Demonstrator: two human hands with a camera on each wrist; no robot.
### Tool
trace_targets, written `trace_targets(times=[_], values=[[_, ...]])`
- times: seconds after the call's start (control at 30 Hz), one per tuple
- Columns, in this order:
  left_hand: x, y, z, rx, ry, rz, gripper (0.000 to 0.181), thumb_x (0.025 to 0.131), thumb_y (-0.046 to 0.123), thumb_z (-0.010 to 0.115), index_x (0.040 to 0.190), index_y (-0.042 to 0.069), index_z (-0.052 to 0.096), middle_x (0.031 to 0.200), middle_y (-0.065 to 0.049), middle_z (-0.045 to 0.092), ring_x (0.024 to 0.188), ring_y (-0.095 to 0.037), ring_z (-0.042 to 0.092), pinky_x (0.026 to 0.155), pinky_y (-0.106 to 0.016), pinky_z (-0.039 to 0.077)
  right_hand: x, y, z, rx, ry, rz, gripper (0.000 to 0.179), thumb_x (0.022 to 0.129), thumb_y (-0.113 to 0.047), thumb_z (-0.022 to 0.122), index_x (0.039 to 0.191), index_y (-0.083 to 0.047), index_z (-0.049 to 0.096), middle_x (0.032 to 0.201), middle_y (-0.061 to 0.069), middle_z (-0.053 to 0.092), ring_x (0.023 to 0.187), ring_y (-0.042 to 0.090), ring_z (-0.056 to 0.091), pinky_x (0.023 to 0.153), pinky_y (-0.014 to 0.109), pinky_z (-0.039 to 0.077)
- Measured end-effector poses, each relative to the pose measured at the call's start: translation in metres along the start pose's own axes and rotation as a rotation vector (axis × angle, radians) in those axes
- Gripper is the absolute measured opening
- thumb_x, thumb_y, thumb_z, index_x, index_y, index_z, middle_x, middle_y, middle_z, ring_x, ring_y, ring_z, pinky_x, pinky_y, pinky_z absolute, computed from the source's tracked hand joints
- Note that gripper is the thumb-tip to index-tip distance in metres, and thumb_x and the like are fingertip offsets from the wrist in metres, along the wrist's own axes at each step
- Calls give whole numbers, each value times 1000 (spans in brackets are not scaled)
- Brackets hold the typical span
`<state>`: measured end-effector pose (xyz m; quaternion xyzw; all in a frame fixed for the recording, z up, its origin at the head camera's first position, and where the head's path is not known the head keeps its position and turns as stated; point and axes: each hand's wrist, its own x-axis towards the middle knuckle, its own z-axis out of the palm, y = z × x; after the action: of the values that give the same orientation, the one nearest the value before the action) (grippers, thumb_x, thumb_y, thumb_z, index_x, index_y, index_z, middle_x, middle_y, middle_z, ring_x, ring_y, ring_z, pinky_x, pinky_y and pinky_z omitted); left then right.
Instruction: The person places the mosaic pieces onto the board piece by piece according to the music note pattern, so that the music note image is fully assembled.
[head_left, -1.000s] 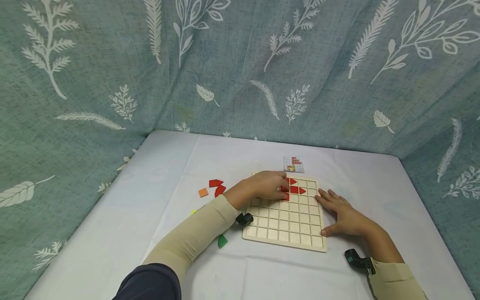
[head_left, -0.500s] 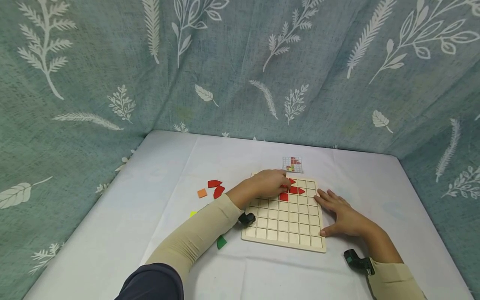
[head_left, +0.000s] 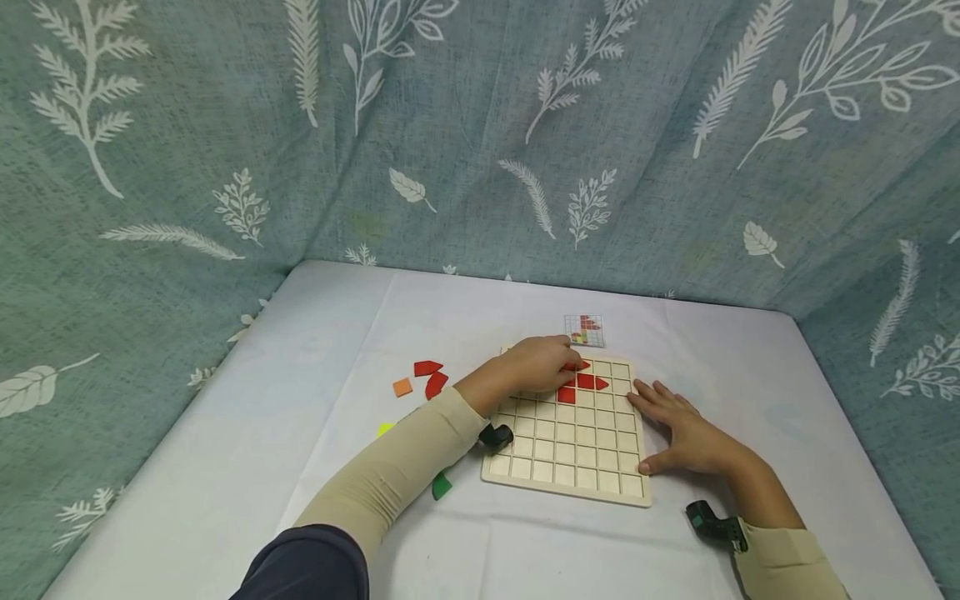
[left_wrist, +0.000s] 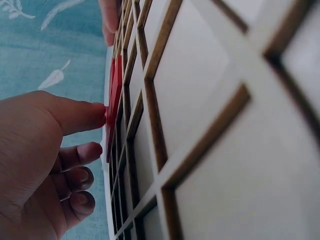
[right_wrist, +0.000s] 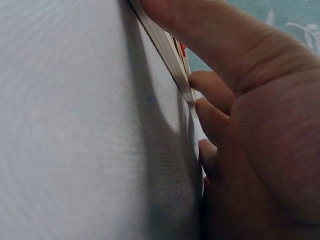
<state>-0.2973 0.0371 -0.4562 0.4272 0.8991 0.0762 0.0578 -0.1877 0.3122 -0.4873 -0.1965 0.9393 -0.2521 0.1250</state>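
Observation:
My left hand [head_left: 538, 364] reaches over the upper left of a wooden grid board [head_left: 566, 450]. In the left wrist view, the tip of its top digit touches red tiles [left_wrist: 116, 90] in the board, and the other fingers bend loosely below. Red tiles [head_left: 586, 381] with pointed ends sit in the upper cells, and a red square [head_left: 567, 395] lies just under them; my left hand hides part of this group. Against the board's right edge rests my right hand [head_left: 690, 429], its fingers spread. Its thumb [right_wrist: 170, 15] lies at the edge in the right wrist view.
A small pattern card [head_left: 588, 330] lies behind the board. Loose on the cloth to the left are red pieces [head_left: 428, 368], an orange square [head_left: 402, 387], a yellow piece [head_left: 385, 429] and a green piece [head_left: 441, 485]. A patterned curtain [head_left: 480, 150] stands behind the table.
My left fingers have drawn up a little from the red square, which now shows more fully, and stay at the upper tiles. The right hand keeps its place.

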Motion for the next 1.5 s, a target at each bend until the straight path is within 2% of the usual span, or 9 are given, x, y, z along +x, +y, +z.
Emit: trace_targets(times=[0.37,0.57,0.73,0.93,1.03,1.2,1.5], values=[[1,-3,3,60,-19,-6,29,98,36,56,123,26,67,106,5,58,90,-9,56,76,-28,47,-1,1,0,3,-7,-7,119,56,-62,84,152,-11,34,161,10,15,146,38,1,110,60,3],[4,-5,-2,66,2,-21,22,97,34,58,109,23,72,99,5,57,85,-8,55,73,-28,48,-2,2,0,7,3,-5,119,56,-61,84,151,-11,35,160,10,16,146,38,2,109,61,4],[13,-4,-3,37,21,-24,19,97,34,59,101,21,72,97,6,56,80,-7,53,70,-27,47,-2,2,0,6,0,-14,117,57,-62,83,152,-12,35,161,8,16,146,37,3,108,63,6],[28,4,-5,27,31,-5,21,97,33,59,106,19,73,102,5,59,91,-8,57,76,-28,48,0,2,-1,-7,-15,-24,118,58,-62,83,152,-12,34,161,10,15,146,37,2,110,61,4],[31,3,-5,33,15,-34,18,97,27,58,105,20,73,102,6,59,90,-7,56,75,-28,48,2,2,-2,-6,-20,-30,118,58,-62,83,152,-12,33,161,10,15,146,37,2,110,60,4],[30,-2,-4,-19,19,-112,17,93,18,58,104,19,71,100,6,60,85,-8,54,70,-27,47,2,1,-3,-3,-16,-37,117,58,-60,84,152,-11,34,160,10,15,146,37,1,110,60,4],[31,-3,0,-47,16,-127,15,91,21,59,100,17,70,96,4,59,82,-11,54,67,-31,47,0,2,-4,15,-16,-61,116,59,-59,84,152,-11,34,160,11,15,146,38,2,110,60,4]])
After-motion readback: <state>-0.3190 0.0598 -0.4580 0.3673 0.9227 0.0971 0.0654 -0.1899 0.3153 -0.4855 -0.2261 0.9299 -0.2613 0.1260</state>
